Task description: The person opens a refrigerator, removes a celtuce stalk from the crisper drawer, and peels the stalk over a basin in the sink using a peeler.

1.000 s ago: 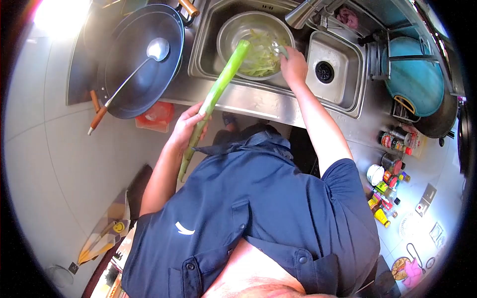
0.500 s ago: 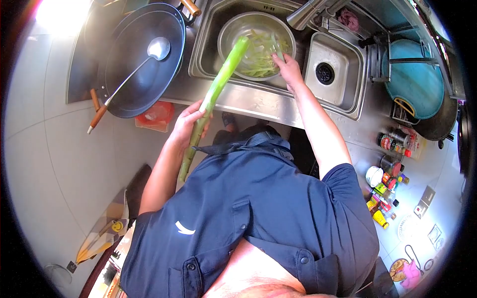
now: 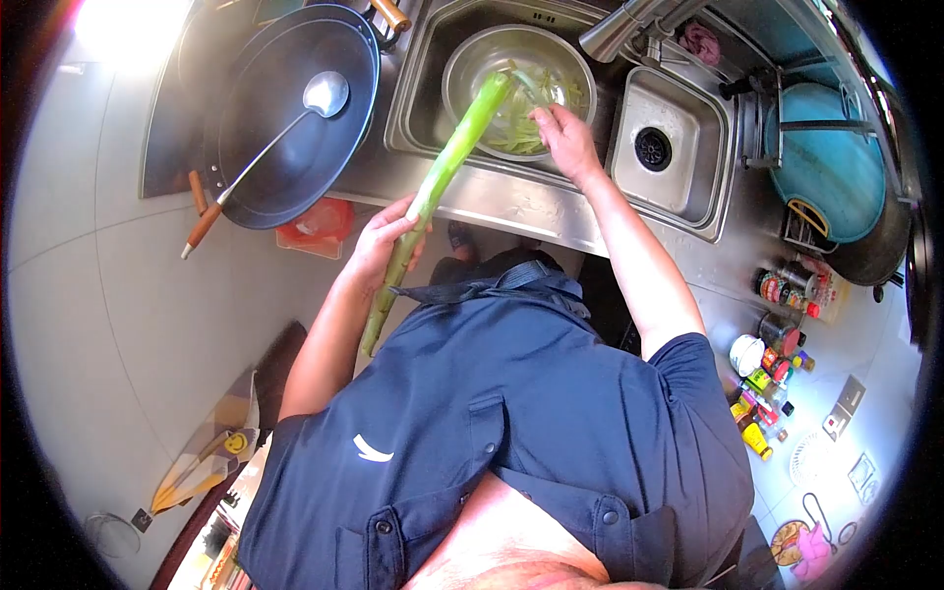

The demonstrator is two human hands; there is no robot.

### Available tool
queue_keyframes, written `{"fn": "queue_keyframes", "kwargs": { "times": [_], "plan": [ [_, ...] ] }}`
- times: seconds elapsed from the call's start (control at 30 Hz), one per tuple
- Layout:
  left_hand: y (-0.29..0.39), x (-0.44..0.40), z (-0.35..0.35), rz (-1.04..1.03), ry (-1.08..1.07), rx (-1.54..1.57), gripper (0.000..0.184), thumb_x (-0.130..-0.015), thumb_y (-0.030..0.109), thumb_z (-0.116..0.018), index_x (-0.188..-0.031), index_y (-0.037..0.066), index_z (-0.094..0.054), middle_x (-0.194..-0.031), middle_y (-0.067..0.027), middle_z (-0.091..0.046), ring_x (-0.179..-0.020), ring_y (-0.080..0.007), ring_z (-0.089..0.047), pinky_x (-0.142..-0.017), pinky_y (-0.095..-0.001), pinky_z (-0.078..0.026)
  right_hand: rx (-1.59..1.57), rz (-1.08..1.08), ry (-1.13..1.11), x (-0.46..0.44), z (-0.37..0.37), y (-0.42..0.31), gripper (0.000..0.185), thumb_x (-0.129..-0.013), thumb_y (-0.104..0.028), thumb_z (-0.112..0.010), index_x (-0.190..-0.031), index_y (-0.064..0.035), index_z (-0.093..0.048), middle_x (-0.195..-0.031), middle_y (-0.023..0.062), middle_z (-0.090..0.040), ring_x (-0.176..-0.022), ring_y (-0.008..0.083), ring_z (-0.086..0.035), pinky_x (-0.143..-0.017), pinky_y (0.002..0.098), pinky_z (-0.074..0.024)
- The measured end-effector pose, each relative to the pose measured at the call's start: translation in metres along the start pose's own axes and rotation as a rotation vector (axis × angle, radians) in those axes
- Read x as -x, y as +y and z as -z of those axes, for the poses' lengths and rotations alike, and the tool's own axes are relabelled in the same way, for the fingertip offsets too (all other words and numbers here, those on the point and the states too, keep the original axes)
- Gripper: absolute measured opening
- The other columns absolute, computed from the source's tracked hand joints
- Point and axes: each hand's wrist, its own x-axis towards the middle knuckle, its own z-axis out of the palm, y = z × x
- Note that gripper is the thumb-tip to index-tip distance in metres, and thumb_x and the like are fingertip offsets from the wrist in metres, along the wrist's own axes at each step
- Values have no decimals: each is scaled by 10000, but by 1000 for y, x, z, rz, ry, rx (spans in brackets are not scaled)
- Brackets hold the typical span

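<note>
A long green stalk [image 3: 442, 172] slants up from my left hand [image 3: 388, 241], which is wrapped round its darker lower part. Its pale, peeled upper end reaches over a metal bowl [image 3: 458, 108] in the sink. Green peelings [image 3: 521, 133] lie in the bowl. My right hand [image 3: 565, 138], at the bowl's right side, is closed on the handle of a peeler [image 3: 529, 87]. The peeler's head is close to the stalk's tip; whether they touch is hard to tell.
At the left, a large wok [image 3: 285, 167] holds a ladle [image 3: 326, 93]. A faucet [image 3: 610, 34] hangs over the double sink [image 3: 713, 202]. On the right are a blue basin [image 3: 831, 167], bottles [image 3: 762, 393] and a white bowl [image 3: 745, 354].
The peeler in my right hand has moved from the bowl's right side up and left to the stalk's tip. My left hand still holds the stalk. The whole view has shifted slightly.
</note>
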Motion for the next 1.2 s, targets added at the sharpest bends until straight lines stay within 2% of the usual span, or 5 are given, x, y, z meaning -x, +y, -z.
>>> {"fn": "queue_keyframes", "kwargs": {
  "times": [0.17,0.37,0.6,0.7,1.2],
  "plan": [
    [3,1,-3,-1,3,-11,562,-970,254,-628,-1478,69,-474,-964,-48,-630,-659,-119,-601,-484,-243,-487,137,129,-49,14,1,-36,580,-1005,-517,-566,-1305,-27,-642,-1255,230,-683,-1179,321,-654,-1002,406,-486],
    [1,6,0,-32,-10,-72,576,-981,242,-632,-1503,63,-464,-968,-52,-637,-644,-114,-601,-482,-244,-490,57,167,-160,1,8,-25,538,-1005,-519,-563,-1214,-39,-688,-1175,220,-706,-1102,345,-677,-956,421,-505],
    [5,12,-3,-3,-20,-106,583,-980,257,-632,-1499,52,-465,-980,-55,-641,-639,-111,-600,-488,-247,-487,172,56,117,-26,25,16,527,-1020,-502,-552,-1095,-7,-716,-941,193,-733,-884,255,-698,-820,363,-520],
    [2,10,-3,11,5,-65,583,-977,264,-633,-1497,57,-469,-979,-54,-640,-650,-110,-603,-502,-246,-493,112,-32,70,-23,22,8,533,-1015,-521,-529,-1127,-31,-707,-1006,224,-729,-960,349,-708,-840,432,-520],
    [6,3,-7,-35,7,-231,661,-1011,299,-650,-1589,155,-363,-944,-19,-598,-657,-91,-572,-574,-257,-526,149,130,-229,14,16,-58,615,-1001,-605,-523,-1274,-75,-674,-1142,182,-731,-1054,310,-696,-943,397,-513]
  ]
}}
